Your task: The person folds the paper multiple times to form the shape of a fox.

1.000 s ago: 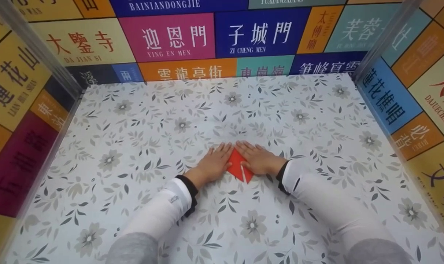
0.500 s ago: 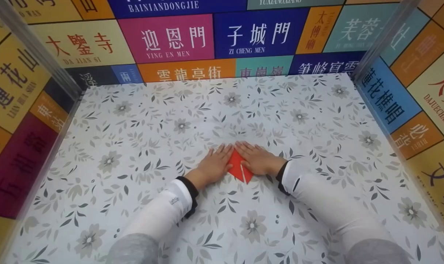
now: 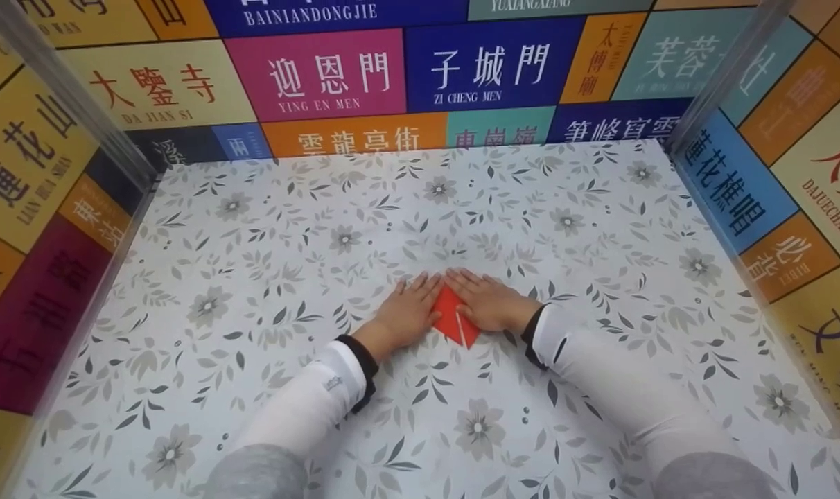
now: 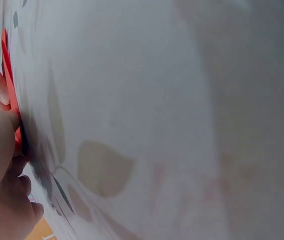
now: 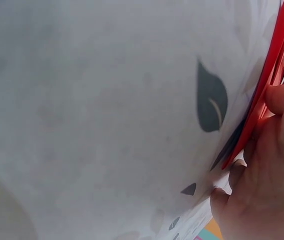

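Observation:
A folded piece of red paper (image 3: 451,320) lies on the patterned tabletop, its two flaps parted by a narrow slit toward the near point. My left hand (image 3: 407,310) rests on its left side with fingers extended forward and the thumb on the red surface. On the right side, my right hand (image 3: 491,302) presses down in the same way, fingers stretched toward the far tip. Both wrist views show the paper edge-on, as a thin red strip (image 4: 10,82) by the left hand and layered red edges (image 5: 269,75) by the right. The paper's outer sides are hidden under the hands.
A white tabletop (image 3: 309,201) printed with grey flowers and leaves spreads around the hands. Colourful panels with large characters stand behind it (image 3: 316,73) and along both sides. Clear strips run down the two back corners.
Both hands stay on the red paper with almost no movement. The slit between the flaps looks slightly narrower near the bottom point.

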`<state>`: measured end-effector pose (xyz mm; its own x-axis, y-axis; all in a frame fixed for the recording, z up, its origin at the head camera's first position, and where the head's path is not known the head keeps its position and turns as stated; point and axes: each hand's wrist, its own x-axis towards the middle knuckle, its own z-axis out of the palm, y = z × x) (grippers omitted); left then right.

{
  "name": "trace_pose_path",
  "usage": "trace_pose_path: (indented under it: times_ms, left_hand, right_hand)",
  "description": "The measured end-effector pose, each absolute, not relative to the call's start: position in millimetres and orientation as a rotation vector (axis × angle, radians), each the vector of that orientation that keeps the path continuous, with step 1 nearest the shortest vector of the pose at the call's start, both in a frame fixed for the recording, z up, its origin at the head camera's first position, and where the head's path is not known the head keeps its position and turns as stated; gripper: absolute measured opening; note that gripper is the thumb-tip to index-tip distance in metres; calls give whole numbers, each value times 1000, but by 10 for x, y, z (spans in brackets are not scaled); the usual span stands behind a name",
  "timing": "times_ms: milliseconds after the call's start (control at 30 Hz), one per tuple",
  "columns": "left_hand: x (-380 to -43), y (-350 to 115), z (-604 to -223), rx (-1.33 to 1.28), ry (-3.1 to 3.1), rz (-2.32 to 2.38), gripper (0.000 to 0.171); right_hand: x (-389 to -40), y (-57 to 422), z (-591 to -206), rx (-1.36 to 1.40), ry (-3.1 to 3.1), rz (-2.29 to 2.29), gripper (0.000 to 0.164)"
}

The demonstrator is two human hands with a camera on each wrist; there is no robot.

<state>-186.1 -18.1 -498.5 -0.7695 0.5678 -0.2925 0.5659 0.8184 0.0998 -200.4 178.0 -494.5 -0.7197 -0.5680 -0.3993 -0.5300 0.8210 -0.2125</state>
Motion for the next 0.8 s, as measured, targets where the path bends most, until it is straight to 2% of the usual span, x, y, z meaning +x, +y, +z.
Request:
trace_pose_path:
  times_ms: [567,800]
  left_hand:
    - [-1782,-259,-5040,866,2710,58,61]
    - [-1782,-279,-4940,847,2655,78,61]
  right_hand:
    - [-1993,1802,-4973,-811,2572,-136,62]
    - [-2005,1795,-4981,-820,2571,-142,62]
